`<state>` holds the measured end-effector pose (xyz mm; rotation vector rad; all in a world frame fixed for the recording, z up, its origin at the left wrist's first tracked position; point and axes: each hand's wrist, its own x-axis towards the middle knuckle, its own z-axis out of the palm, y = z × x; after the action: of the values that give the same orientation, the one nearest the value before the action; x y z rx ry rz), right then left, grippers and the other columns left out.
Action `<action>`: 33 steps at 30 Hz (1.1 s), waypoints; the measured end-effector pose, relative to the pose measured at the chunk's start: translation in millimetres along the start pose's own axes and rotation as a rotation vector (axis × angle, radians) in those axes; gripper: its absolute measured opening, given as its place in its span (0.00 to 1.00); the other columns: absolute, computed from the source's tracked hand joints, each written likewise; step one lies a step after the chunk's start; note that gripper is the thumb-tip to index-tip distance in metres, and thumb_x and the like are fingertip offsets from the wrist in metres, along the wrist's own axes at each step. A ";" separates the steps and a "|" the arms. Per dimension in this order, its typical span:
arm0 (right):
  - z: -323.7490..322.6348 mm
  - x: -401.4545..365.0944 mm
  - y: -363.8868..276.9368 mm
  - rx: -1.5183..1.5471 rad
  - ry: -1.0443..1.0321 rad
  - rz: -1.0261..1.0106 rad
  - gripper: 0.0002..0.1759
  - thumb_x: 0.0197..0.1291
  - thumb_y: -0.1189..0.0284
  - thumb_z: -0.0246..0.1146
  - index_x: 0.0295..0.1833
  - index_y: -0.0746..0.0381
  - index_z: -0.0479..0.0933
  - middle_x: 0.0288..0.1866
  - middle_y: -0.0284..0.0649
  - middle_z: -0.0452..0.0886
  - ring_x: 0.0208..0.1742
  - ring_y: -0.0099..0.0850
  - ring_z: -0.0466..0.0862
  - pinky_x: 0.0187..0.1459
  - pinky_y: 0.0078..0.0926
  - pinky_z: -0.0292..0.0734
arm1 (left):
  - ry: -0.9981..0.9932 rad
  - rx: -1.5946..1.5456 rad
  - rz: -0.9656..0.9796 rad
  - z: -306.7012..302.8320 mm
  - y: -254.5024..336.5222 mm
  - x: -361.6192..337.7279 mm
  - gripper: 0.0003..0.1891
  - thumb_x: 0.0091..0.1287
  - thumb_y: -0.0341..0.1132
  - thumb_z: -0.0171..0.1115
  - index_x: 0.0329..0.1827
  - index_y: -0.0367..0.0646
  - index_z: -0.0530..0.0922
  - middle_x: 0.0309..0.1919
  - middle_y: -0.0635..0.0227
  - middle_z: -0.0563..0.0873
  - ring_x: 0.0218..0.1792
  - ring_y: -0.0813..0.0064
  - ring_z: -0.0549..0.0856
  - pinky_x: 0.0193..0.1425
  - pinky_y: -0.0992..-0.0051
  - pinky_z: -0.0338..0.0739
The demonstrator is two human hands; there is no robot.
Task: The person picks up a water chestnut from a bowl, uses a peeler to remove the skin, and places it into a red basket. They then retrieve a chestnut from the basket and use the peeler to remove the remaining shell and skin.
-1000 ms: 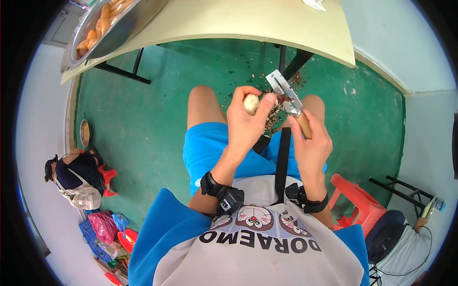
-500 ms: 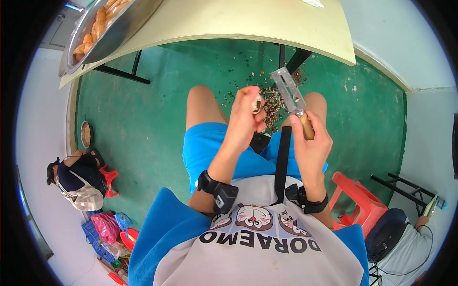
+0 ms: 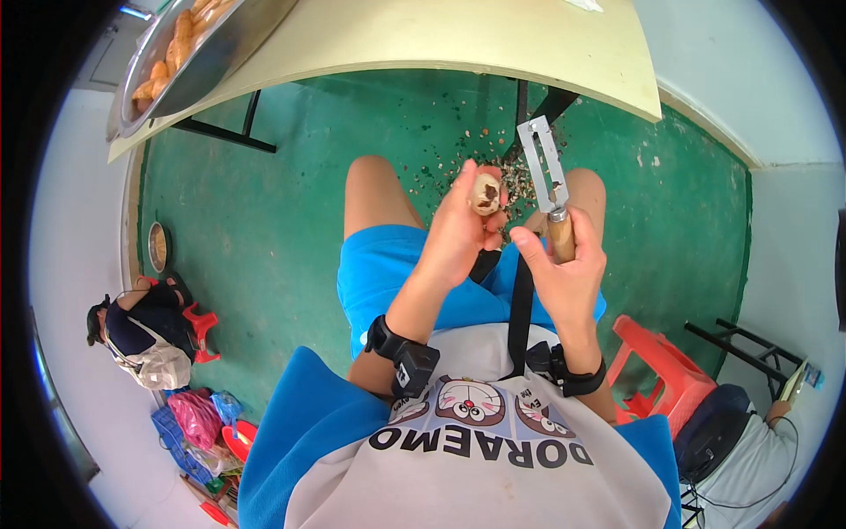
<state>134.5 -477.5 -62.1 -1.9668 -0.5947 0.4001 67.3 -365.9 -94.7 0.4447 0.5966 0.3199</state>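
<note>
- Green-painted floor point(image 3: 264, 203) is spreading under a pale cream bench point(image 3: 441, 35), and at the bench's left end a round metal tray point(image 3: 231, 46) is carrying orange-brown roots.
- At far left, another person point(image 3: 141, 331) is sitting low among coloured bags.
- The left hand point(image 3: 458, 234) is closing its grip on a small pale round root with a dark blemish point(image 3: 486, 192), raising it above the knees.
- This root is sitting out at the fingertips rather than deep in the palm. Its dark spot is facing the camera, and it is lying just left of the blade, apart from it.
- Brown scraps of peel point(image 3: 493, 163) are lying on the floor between the knees.
- Peeling seems to be the step in hand, with the blade lifted clear and the root being checked. The next move is calling for the blade to meet the blemish while the left fingertips are staying off its path.
- The right hand point(image 3: 564, 264) is gripping, fully closed, the wooden handle of a flat steel peeler point(image 3: 545, 159), whose blade is pointing away from the body.
- At far right, a red plastic stool point(image 3: 670, 370) is standing beside a second seated person point(image 3: 749, 450).
</note>
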 end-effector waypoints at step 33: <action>12.9 -9.9 2.7 0.005 -0.242 -0.238 0.15 0.54 0.65 0.61 0.39 0.65 0.70 0.21 0.39 0.74 0.22 0.19 0.73 0.23 0.18 0.68 | 0.229 0.227 0.220 8.3 11.3 -13.1 0.37 0.55 0.71 0.25 0.22 0.46 0.69 0.08 0.78 0.62 0.09 0.86 0.57 0.11 0.84 0.47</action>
<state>120.3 -474.7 -70.0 -1.8292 -0.9700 0.4932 60.2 -364.2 -76.9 0.7005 0.8138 0.5199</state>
